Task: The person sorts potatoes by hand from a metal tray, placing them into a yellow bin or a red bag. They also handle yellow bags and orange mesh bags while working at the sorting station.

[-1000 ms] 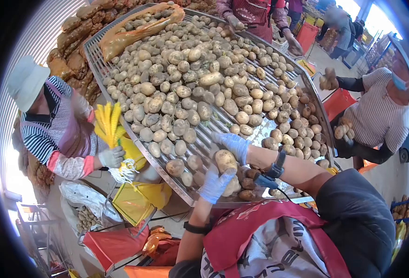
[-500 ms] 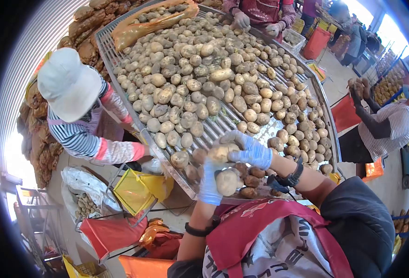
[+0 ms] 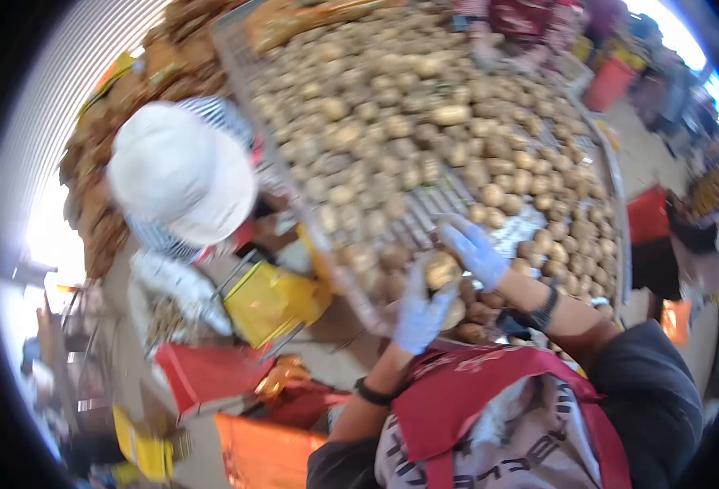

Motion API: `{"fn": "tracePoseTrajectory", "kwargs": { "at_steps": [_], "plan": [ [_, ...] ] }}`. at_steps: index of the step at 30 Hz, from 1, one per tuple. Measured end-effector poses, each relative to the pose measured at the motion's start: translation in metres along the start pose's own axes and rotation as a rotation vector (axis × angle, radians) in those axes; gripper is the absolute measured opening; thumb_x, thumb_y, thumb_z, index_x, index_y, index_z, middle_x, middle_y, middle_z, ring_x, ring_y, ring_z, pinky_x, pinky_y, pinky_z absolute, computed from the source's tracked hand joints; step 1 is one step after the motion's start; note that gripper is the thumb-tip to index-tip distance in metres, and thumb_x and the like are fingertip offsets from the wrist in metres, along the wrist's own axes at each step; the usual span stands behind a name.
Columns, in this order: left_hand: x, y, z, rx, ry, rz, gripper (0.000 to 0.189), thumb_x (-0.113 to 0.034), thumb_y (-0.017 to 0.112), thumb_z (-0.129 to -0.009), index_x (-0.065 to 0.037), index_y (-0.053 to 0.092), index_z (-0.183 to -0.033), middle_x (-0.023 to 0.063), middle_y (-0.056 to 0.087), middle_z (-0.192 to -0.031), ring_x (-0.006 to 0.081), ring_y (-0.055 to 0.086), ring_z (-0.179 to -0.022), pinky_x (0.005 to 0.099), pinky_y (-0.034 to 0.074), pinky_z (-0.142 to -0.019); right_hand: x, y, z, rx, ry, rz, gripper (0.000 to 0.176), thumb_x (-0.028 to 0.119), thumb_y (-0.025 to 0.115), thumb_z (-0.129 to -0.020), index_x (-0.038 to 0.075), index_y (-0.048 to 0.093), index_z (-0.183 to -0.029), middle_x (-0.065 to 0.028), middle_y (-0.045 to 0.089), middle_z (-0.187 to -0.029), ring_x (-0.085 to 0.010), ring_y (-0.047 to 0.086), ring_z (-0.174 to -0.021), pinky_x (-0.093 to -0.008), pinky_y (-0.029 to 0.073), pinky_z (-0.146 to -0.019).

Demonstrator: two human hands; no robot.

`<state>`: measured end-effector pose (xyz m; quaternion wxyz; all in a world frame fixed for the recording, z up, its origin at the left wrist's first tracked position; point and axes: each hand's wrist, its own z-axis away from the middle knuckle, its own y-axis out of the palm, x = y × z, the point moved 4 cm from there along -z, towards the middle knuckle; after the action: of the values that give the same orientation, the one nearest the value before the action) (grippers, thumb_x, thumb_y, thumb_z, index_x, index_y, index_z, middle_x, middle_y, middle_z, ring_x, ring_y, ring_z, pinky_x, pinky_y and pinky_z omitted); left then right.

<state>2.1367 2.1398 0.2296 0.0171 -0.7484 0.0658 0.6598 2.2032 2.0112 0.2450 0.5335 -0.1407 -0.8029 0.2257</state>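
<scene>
Near the front edge of the slatted metal table (image 3: pixel 339 285), my gloved left hand (image 3: pixel 422 314) is wrapped around a round potato (image 3: pixel 442 270). A second, paler potato (image 3: pixel 452 314) sits low beside that palm, partly hidden. My gloved right hand (image 3: pixel 472 251) is just right of and above the held potato, its fingers slightly bent and spread, with nothing visible in them. A large heap of potatoes (image 3: pixel 376 122) covers the table beyond my hands. Browner potatoes lie behind and below my right wrist. The frame is blurred by motion.
A co-worker in a white hat (image 3: pixel 182 173) bends at the table's left side; another (image 3: pixel 531 24) stands at the far side. Yellow (image 3: pixel 274 303), red (image 3: pixel 209 375) and orange (image 3: pixel 266 448) bag holders stand at left. Brown sacks (image 3: pixel 103 212) are piled behind.
The view has shifted, moving the table right in the frame. My right hand has come off the potato it touched. The co-worker at left has leaned lower toward the bag holders.
</scene>
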Motion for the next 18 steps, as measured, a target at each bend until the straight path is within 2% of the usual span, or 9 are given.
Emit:
{"fn": "tracePoseTrajectory", "kwargs": {
  "at_steps": [2, 8, 9, 10, 11, 12, 14, 15, 18],
  "plan": [
    [-0.015, -0.008, 0.001, -0.030, 0.060, -0.508, 0.056, -0.014, 0.062, -0.083, 0.001, 0.038, -0.132, 0.0188, 0.055, -0.116, 0.0313, 0.057, -0.102, 0.0371, 0.046, -0.089, 0.018, 0.010, 0.001, 0.170, 0.216, -0.086, 0.032, 0.026, 0.051, -0.091, 0.000, 0.059, -0.108, -0.0191, 0.062, -0.101, -0.0282, 0.059, -0.094, -0.0368, 0.046, -0.082],
    [0.010, -0.036, 0.019, 0.023, -0.037, -0.236, 0.053, -0.015, 0.061, -0.086, -0.001, 0.039, -0.132, 0.0171, 0.055, -0.116, 0.0266, 0.056, -0.107, 0.0350, 0.045, -0.090, -0.037, 0.047, 0.005, 0.356, 0.323, -0.031, 0.030, 0.020, 0.044, -0.094, -0.002, 0.058, -0.109, -0.0197, 0.061, -0.103, -0.0291, 0.058, -0.097, -0.0353, 0.044, -0.087],
    [0.016, -0.037, 0.024, 0.000, -0.034, -0.121, 0.053, -0.014, 0.060, -0.086, -0.002, 0.038, -0.132, 0.0156, 0.054, -0.118, 0.0244, 0.055, -0.108, 0.0338, 0.045, -0.091, -0.058, 0.057, 0.007, 0.395, 0.283, 0.000, 0.029, 0.018, 0.043, -0.094, -0.002, 0.057, -0.110, -0.0201, 0.061, -0.105, -0.0300, 0.057, -0.099, -0.0357, 0.044, -0.089],
    [0.021, -0.037, 0.028, -0.041, -0.025, -0.019, 0.052, -0.013, 0.060, -0.087, -0.002, 0.037, -0.133, 0.0140, 0.053, -0.120, 0.0223, 0.054, -0.109, 0.0326, 0.045, -0.091, -0.079, 0.065, 0.018, 0.427, -0.222, 0.418, 0.031, 0.014, 0.042, -0.092, 0.000, 0.056, -0.115, -0.0209, 0.059, -0.111, -0.0335, 0.056, -0.103, -0.0384, 0.043, -0.093],
    [0.027, -0.043, 0.032, -0.096, -0.014, 0.074, 0.052, -0.012, 0.059, -0.088, -0.003, 0.037, -0.133, 0.0125, 0.051, -0.122, 0.0201, 0.053, -0.110, 0.0315, 0.045, -0.091, -0.095, 0.075, 0.023, 0.425, -0.399, 0.494, 0.033, 0.011, 0.042, -0.088, 0.002, 0.055, -0.118, -0.0206, 0.059, -0.112, -0.0355, 0.055, -0.104, -0.0402, 0.044, -0.094],
    [0.032, -0.047, 0.037, -0.158, -0.112, 0.264, 0.052, -0.012, 0.059, -0.088, -0.003, 0.036, -0.134, 0.0110, 0.050, -0.124, 0.0182, 0.052, -0.110, 0.0300, 0.045, -0.092, -0.077, 0.080, 0.013, 0.568, -0.067, 0.379, 0.032, 0.009, 0.042, -0.087, 0.003, 0.055, -0.116, -0.0203, 0.059, -0.109, -0.0345, 0.057, -0.100, -0.0403, 0.045, -0.091],
    [0.051, -0.050, 0.040, -0.336, -0.147, 0.458, 0.047, -0.015, 0.059, -0.089, -0.006, 0.040, -0.131, 0.0098, 0.053, -0.118, 0.0179, 0.056, -0.103, 0.0288, 0.049, -0.086, -0.075, 0.086, 0.010, 0.463, 0.042, 0.105, 0.028, 0.009, 0.040, -0.090, 0.001, 0.055, -0.112, -0.0194, 0.060, -0.104, -0.0351, 0.058, -0.096, -0.0405, 0.048, -0.081],
    [0.064, -0.053, 0.039, -0.370, -0.243, 0.690, 0.044, -0.016, 0.059, -0.089, -0.007, 0.041, -0.128, 0.0096, 0.054, -0.115, 0.0186, 0.057, -0.100, 0.0296, 0.051, -0.082, -0.049, 0.086, 0.009, 0.312, -0.128, 0.074, 0.027, 0.014, 0.041, -0.093, 0.000, 0.055, -0.111, -0.0202, 0.062, -0.098, -0.0368, 0.059, -0.091, -0.0408, 0.049, -0.076],
    [0.084, -0.055, 0.038, -0.485, -0.409, 1.233, 0.034, -0.021, 0.059, -0.089, -0.009, 0.047, -0.119, 0.0091, 0.059, -0.099, 0.0224, 0.062, -0.083, 0.0333, 0.056, -0.069, 0.016, 0.088, 0.013, 0.325, -0.009, 0.034, 0.033, 0.027, 0.046, -0.094, 0.000, 0.057, -0.110, -0.0227, 0.063, -0.085, -0.0372, 0.063, -0.080, -0.0410, 0.048, -0.070]
  ]
}}
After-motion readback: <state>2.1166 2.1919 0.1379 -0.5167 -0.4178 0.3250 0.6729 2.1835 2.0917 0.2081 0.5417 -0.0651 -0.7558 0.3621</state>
